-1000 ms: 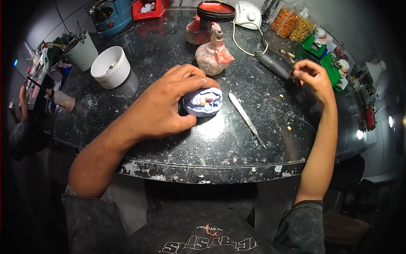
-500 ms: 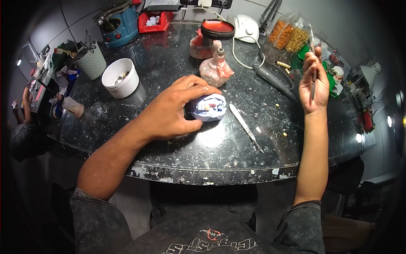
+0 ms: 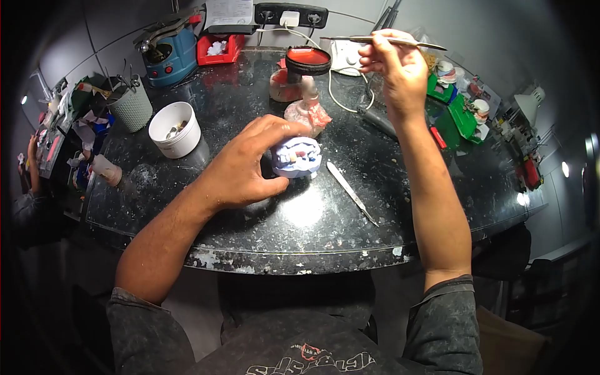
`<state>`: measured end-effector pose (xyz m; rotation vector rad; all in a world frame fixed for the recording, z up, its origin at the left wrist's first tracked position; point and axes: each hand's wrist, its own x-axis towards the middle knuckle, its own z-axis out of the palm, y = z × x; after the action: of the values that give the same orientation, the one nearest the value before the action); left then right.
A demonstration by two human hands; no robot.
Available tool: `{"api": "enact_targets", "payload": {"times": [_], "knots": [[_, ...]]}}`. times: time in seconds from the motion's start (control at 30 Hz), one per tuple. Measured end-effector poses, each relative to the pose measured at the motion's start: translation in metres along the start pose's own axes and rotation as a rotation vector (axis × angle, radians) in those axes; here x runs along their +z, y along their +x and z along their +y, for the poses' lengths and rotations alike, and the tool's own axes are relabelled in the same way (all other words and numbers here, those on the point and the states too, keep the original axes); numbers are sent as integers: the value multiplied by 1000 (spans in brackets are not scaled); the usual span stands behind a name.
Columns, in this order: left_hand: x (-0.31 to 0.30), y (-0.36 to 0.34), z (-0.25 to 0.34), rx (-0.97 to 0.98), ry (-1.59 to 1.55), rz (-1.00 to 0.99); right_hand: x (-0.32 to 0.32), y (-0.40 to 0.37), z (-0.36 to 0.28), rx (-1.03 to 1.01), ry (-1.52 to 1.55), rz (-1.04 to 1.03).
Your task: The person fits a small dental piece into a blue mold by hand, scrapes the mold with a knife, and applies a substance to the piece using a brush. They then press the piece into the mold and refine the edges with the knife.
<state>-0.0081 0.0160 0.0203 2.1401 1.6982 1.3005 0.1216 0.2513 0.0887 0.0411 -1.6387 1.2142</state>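
Note:
My left hand (image 3: 240, 165) grips a pale blue dental model (image 3: 297, 164) at its left side, on the dark worktop. Tooth shapes, one yellowish and one reddish, show on its upper face. Raised at the back right, my right hand (image 3: 400, 72) pinches a thin metal dental carver (image 3: 431, 45), held nearly level. To the right of the model lies a slim silver scalpel-like tool (image 3: 351, 192). Just behind the model stands a wax-smeared spirit burner (image 3: 307, 114), partly covered by my left fingers. A round dark tin of red wax (image 3: 309, 57) is behind it.
On the left of the speckled worktop (image 3: 250, 240) are a white tub (image 3: 175, 142) and a tool cup (image 3: 132, 106). A blue machine (image 3: 167, 57) and red bin (image 3: 219, 49) stand behind. Green trays (image 3: 462, 119) and a dark corded handpiece (image 3: 378, 122) lie right. Another person (image 3: 34, 194) is far left.
My right hand has moved left and away from me, turning the carver from upright to nearly level. My left hand still holds the model. The view has shifted slightly.

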Motion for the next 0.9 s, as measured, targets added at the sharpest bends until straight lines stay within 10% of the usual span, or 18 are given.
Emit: {"api": "enact_targets", "payload": {"times": [0.47, 0.9], "knots": [[-3, -3, 0, -14, 49, 22, 4, 3, 15, 65, -266, -78], [1, -5, 0, -29, 56, 9, -74, 19, 15, 233, 83, 324]]}}
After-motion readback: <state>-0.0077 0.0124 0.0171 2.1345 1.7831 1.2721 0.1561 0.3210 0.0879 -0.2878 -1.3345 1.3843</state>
